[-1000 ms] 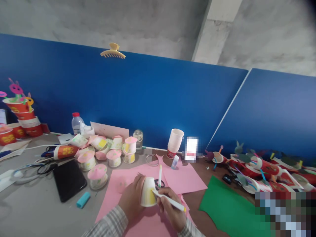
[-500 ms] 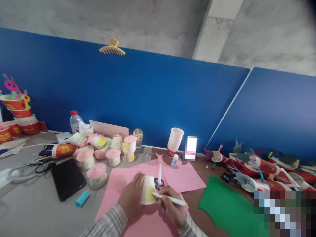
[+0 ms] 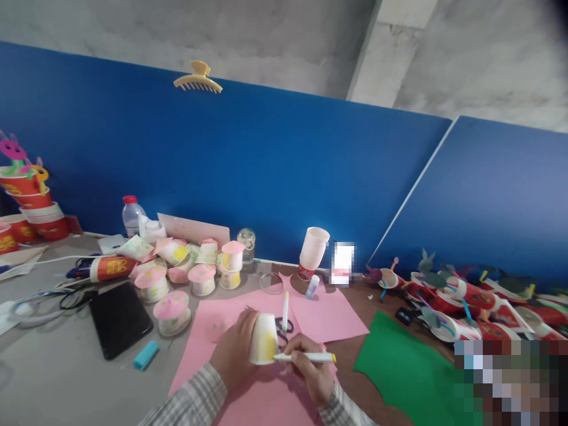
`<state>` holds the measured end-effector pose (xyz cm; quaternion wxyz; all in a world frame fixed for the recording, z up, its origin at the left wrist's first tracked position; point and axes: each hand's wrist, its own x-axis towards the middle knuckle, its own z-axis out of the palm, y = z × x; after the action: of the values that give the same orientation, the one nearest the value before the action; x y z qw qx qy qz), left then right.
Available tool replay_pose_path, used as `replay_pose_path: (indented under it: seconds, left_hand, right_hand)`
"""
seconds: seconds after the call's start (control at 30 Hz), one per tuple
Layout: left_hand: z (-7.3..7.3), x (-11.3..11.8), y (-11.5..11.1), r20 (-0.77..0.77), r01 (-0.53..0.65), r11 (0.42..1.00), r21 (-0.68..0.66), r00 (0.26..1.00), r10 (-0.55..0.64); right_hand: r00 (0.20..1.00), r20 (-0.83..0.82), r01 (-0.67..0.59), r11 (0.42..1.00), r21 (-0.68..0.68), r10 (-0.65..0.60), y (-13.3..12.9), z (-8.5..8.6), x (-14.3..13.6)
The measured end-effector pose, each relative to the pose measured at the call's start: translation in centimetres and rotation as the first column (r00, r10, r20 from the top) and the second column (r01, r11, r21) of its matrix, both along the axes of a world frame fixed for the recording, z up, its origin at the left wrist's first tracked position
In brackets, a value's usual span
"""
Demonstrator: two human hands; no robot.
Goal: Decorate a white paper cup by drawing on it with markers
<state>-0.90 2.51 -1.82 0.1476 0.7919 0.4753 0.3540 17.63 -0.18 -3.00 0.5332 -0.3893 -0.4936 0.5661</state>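
Observation:
A white paper cup [image 3: 264, 338] with a yellow patch stands upside down in my left hand [image 3: 236, 349], whose fingers wrap its left side. Between the fingers of my right hand [image 3: 310, 368] is a white marker [image 3: 317, 357] with a yellow end; its tip meets the cup near the lower edge of the yellow patch. Pink paper [image 3: 261, 396] lies beneath both hands. Just behind the cup are black-handled scissors [image 3: 284, 325], partly hidden, and another white marker [image 3: 286, 310].
Small decorated cups with pink tops [image 3: 172, 310] stand at the left, near a black tablet [image 3: 119, 319] and a blue cap [image 3: 146, 355]. Stacked white cups [image 3: 314, 251] and a glue bottle [image 3: 312, 287] are behind. Green felt [image 3: 399, 370] lies right, before piled red cups [image 3: 479, 296].
The marker in my right hand has turned closer to level, and its tip sits lower on the cup. The view has shifted slightly.

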Motion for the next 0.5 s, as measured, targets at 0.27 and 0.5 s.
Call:
replay_pose_path:
  seconds: [0.27,0.5]
  left_hand:
    - [-0.11,0.1,-0.08,-0.038,-0.002,0.999,0.042,0.999,0.004]
    - [-0.34,-0.18,0.01,-0.022,-0.012,1.0,0.026,1.0,0.013]
  right_hand:
    - [0.996,-0.068,0.063,0.997,0.033,-0.06,0.12,-0.38,-0.38]
    - [1.0,-0.005,-0.007,1.0,0.005,0.007,-0.05,-0.11,0.02]
